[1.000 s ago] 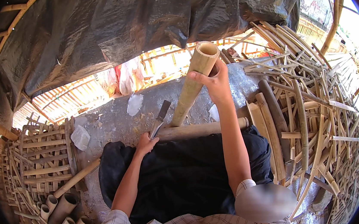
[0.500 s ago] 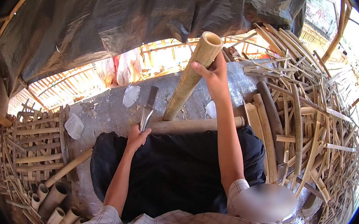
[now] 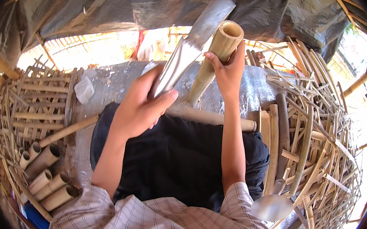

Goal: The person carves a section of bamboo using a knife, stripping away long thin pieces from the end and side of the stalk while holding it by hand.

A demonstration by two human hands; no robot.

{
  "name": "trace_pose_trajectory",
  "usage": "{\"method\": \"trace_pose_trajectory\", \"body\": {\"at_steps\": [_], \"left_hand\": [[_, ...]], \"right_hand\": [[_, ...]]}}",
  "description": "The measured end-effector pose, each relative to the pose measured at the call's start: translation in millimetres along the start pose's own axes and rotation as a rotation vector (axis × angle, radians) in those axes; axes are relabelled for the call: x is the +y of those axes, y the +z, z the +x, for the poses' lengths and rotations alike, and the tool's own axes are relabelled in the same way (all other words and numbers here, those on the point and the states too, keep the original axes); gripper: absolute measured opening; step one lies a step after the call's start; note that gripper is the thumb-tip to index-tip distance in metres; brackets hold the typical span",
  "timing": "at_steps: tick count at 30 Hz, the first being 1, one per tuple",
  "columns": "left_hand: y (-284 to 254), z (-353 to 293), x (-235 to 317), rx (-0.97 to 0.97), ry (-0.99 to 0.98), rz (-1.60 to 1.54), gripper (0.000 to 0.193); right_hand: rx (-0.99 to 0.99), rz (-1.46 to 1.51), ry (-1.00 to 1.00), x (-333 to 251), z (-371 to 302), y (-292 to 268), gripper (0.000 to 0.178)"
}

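Observation:
My left hand [image 3: 141, 107] is wrapped round the shiny metal handle of a broad-bladed knife [image 3: 209, 20]. Its blade is raised, pointing up and to the right, beside the top of a bamboo tube [image 3: 220, 44]. Whether blade and tube touch, I cannot tell. My right hand [image 3: 230, 74] grips the tube near its open upper end, thumb on the near side. The tube leans, its lower end down behind a bamboo pole [image 3: 212, 117] lying across in front of my black-clad legs. My left hand hides part of that pole.
Several short bamboo tubes [image 3: 53, 185] stand at lower left beside a woven bamboo lattice [image 3: 41, 101]. A pale lump [image 3: 84, 89] lies on the grey ground. Split bamboo strips [image 3: 314, 146] are heaped at right. Dark plastic sheeting [image 3: 107, 11] hangs across the top.
My left hand has lifted the knife up and to the right, bringing the blade beside the tube's top. My right hand still holds the tube. The view has shifted slightly.

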State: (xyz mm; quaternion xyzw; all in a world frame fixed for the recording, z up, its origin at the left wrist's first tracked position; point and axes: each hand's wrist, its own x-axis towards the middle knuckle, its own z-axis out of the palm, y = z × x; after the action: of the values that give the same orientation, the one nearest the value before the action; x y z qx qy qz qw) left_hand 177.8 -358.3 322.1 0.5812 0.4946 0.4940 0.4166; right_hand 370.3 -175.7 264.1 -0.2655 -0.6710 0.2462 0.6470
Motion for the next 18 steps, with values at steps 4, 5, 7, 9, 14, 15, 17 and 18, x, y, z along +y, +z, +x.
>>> {"method": "trace_pose_trajectory", "body": {"at_steps": [4, 5, 7, 9, 14, 15, 17, 18], "left_hand": [[-4, 6, 28, 0.006, -0.042, 0.140, 0.025], [-6, 8, 23, 0.038, 0.026, 0.251, 0.025], [-13, 12, 13, 0.105, 0.178, 0.479, 0.024], [-15, 11, 14, 0.125, 0.082, 0.439, 0.024], [-23, 10, 24, 0.095, 0.019, 0.505, 0.029], [-23, 12, 25, 0.077, 0.003, 0.530, 0.032], [-17, 12, 34, 0.092, 0.003, 0.617, 0.033], [-17, 12, 38, 0.105, -0.003, 0.663, 0.034]], "right_hand": [[-0.072, -0.003, -0.047, 6, -3, 9, 0.060], [-0.084, 0.002, -0.068, 8, -4, 9, 0.060], [-0.110, 0.044, -0.094, 1, -4, 13, 0.064], [-0.113, 0.022, -0.121, 4, -4, 13, 0.070], [-0.010, -0.032, -0.086, 1, -4, 18, 0.079], [0.005, -0.074, -0.087, -1, -3, 18, 0.081], [0.040, -0.121, -0.071, -7, -3, 16, 0.083], [0.049, -0.148, -0.070, -9, -4, 19, 0.084]]}}
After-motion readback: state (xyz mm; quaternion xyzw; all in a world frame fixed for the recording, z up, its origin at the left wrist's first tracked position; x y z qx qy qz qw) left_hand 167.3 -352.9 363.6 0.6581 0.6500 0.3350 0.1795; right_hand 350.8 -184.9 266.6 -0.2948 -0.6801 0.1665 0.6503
